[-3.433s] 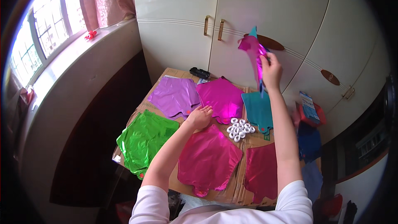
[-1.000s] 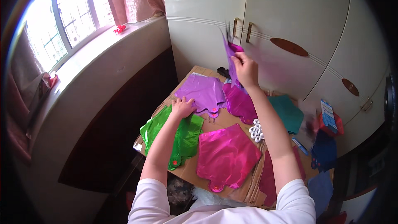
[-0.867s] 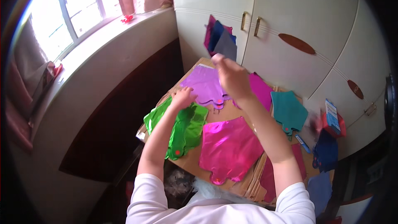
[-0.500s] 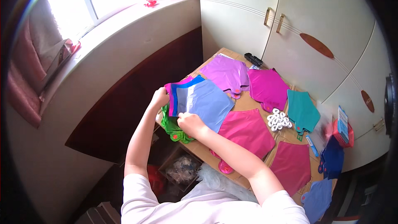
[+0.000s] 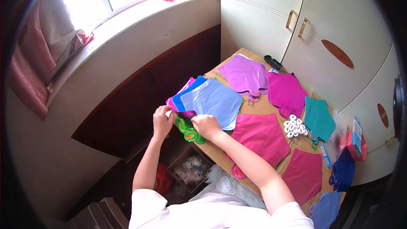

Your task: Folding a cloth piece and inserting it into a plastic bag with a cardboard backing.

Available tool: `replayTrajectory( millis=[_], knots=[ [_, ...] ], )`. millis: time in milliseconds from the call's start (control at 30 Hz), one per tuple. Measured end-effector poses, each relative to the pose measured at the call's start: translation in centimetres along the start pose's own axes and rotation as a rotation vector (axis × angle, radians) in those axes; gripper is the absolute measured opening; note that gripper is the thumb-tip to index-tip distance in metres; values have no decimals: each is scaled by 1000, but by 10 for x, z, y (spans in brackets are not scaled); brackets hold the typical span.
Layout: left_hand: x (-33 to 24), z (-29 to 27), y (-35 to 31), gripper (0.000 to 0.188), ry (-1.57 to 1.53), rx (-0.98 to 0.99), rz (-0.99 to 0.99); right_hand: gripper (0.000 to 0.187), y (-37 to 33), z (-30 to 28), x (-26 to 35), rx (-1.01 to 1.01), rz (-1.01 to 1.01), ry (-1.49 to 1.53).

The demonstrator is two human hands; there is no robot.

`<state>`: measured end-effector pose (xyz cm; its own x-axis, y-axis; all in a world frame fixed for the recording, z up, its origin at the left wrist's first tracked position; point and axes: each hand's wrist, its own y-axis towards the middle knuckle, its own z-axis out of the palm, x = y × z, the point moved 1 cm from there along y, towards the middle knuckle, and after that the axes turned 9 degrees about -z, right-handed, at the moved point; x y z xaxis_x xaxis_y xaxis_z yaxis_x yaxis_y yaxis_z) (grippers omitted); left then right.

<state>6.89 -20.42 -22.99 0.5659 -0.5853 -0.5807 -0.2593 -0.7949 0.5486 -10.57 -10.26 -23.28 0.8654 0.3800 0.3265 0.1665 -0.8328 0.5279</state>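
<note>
My left hand (image 5: pixel 162 121) is closed at the table's near left corner, with a small white thing (image 5: pixel 168 113) showing between thumb and fingers. Beside it my right hand (image 5: pixel 206 126) pinches a dark magenta foil piece (image 5: pixel 188 114), which stretches between the two hands. Just beyond lies a fanned stack of flat foil sheets: light blue (image 5: pixel 214 101) on top, blue (image 5: pixel 182 96) under it, magenta (image 5: pixel 171 101) below. Crumpled green foil (image 5: pixel 189 132) hangs at the corner under my hands. What my left fingers grip is partly hidden.
More flat foil pieces, purple (image 5: pixel 243 74), magenta (image 5: pixel 286 93), pink (image 5: pixel 260 138) and teal (image 5: pixel 318 118), cover the cardboard tabletop (image 5: pixel 216 150). White rings (image 5: pixel 295 126) lie in a heap among them. Below the edge stands an open box (image 5: pixel 190 169). White cabinets (image 5: pixel 339 21) border the far side.
Both hands have dropped from the raised edge of the layered sheets. The light blue and blue sheets now lie flatter and fanned out. The whole view has shifted slightly.
</note>
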Motion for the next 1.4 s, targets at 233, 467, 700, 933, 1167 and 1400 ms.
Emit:
replayTrajectory(
  millis=[233, 467, 700, 933, 1167, 1400],
  knots=[
    [-42, -9, -17, 12, -212, 292, 212, 16, 6, -10, -15, -35, 296, 327],
    [-49, -3, -13, 14, -179, 269, 210, 23, 5, -4, -24, -68, 364, 416],
    [-41, -4, -14, 15, 118, 257, 397, 25, 7, -11, -21, 11, 421, 493],
    [-36, 9, 6, 29, 269, 691, 247, 17, 7, -8, -31, 26, 480, 667],
    [-43, 21, 5, 58, 448, 601, 337, 8, 23, -68, -62, -260, 366, 795],
    [-44, 27, 6, 59, 510, 643, 299, 12, -10, -260, -73, -926, 443, 801]
  ],
)
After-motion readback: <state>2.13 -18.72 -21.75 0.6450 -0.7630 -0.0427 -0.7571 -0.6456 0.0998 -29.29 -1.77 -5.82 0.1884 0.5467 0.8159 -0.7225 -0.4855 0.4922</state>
